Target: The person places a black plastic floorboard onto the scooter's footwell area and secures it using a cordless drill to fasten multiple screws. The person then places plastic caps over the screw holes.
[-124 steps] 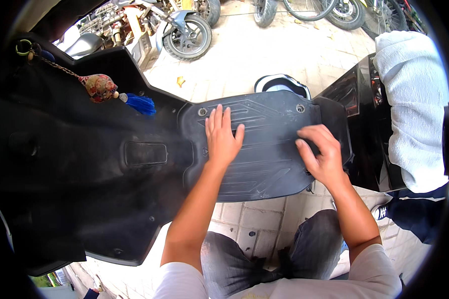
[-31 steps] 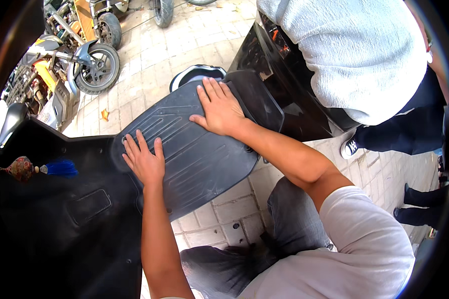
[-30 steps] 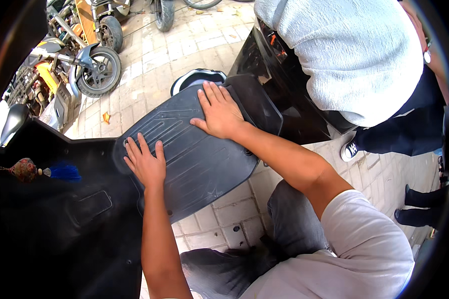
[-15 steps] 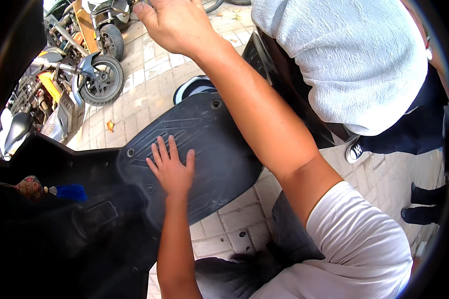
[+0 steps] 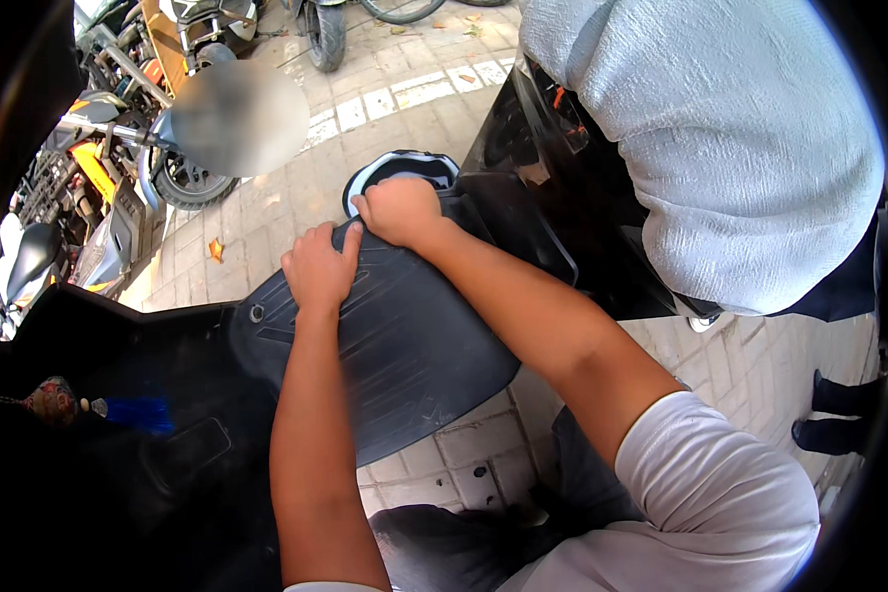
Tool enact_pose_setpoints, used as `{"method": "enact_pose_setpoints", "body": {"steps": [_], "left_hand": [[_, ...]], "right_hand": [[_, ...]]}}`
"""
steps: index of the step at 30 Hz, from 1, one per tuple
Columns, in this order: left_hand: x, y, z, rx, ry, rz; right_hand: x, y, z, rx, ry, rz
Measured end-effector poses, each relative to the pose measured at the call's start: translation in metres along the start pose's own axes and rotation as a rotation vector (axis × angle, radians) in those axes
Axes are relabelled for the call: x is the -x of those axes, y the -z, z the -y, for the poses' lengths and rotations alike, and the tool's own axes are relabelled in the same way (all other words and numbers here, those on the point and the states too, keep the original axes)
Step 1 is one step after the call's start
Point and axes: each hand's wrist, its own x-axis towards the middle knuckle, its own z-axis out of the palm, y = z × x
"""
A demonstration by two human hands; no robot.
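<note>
The right hand (image 5: 401,210) is no longer hanging in the air past the black footboard (image 5: 424,340); it is curling at its far edge. The left hand (image 5: 320,268) is leaving the footboard's middle and bending over that same edge, its thumb sticking out. So the work now seems to be happening at this edge. I cannot tell if either hand is gripping anything.

The footboard is lying between the dark front shell (image 5: 79,321) and the shiny body (image 5: 562,197). It is looking dull, with long raised lines and rounded corners. Right of the footboard, a soft, bumpy, pale cloth (image 5: 760,168) is bunching up in folds. Left of it, a fluffy blue tassel (image 5: 138,414) is hanging.
</note>
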Motion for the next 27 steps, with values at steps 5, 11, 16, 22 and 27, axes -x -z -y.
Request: {"method": "enact_pose_setpoints", "body": {"steps": [5,11,16,22,27], "left_hand": [[-0.003,0.007,-0.007,-0.041,0.038,0.007],[-0.001,0.009,-0.002,-0.075,0.008,0.021],[0.002,0.007,0.0,0.028,0.013,-0.024],[0.0,0.009,0.001,0.022,0.044,0.031],[-0.004,0.002,0.005,0.01,0.008,-0.019]], "right_hand": [[0.074,-0.048,-0.013,0.181,0.145,-0.264],[0.181,0.037,0.012,0.139,0.278,0.057],[0.209,0.063,0.029,0.042,0.386,-0.145],[0.193,0.08,0.043,0.012,0.414,-0.19],[0.163,0.027,0.03,0.295,0.279,0.105]]}}
